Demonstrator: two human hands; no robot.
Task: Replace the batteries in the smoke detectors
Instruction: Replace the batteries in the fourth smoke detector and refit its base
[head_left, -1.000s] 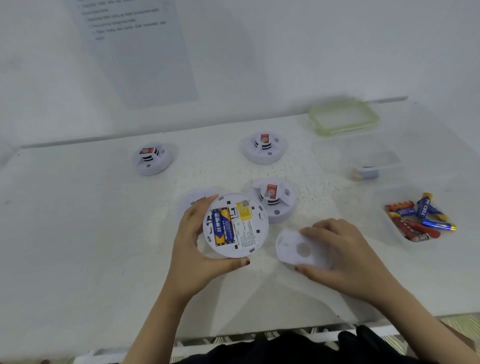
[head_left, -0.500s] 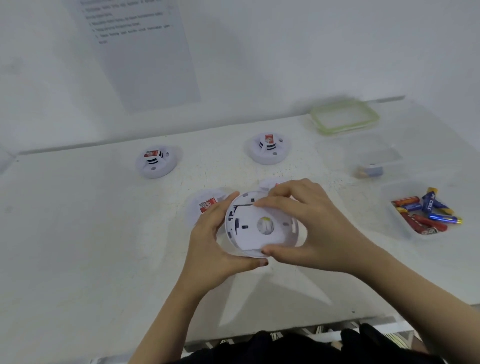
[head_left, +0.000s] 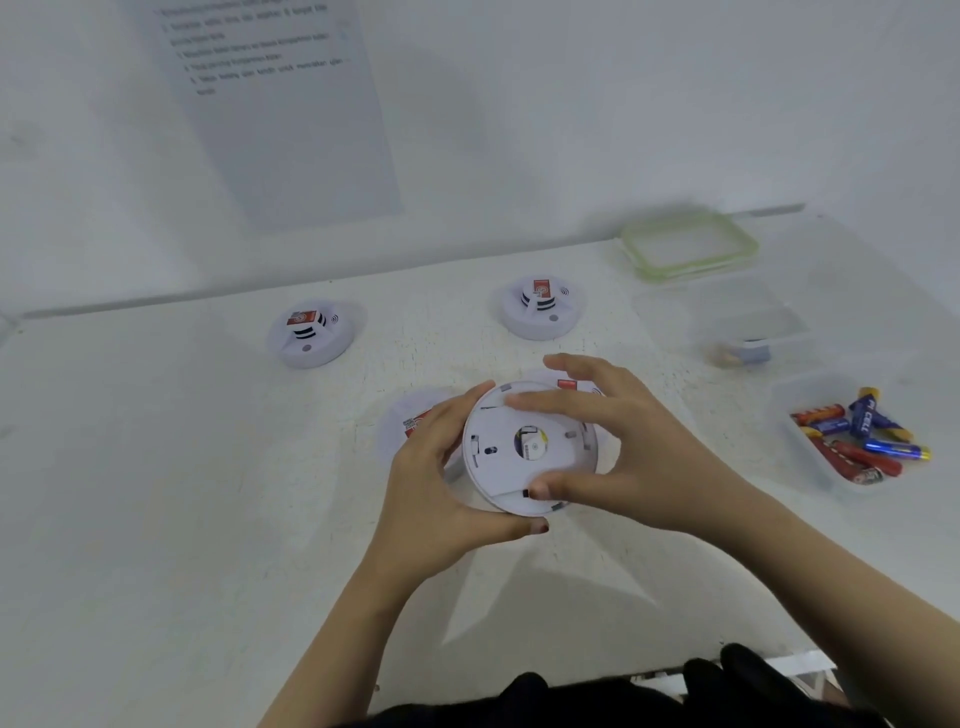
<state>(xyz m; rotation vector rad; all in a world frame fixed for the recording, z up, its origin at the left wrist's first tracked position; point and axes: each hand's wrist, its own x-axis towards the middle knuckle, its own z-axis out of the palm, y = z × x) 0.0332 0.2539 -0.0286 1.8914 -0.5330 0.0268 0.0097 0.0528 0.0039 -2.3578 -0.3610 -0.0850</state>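
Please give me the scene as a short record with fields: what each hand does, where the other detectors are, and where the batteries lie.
Left hand: grips the held detector from the left side.
Right hand: pinches its back cover between thumb and fingers.
Other detectors: far-left detector and far-right detector in the open; near-left detector and near-right detector partly hidden behind the hands.
Batteries: loose in a clear tray at the right.
Lid: green-rimmed, at the far right corner.
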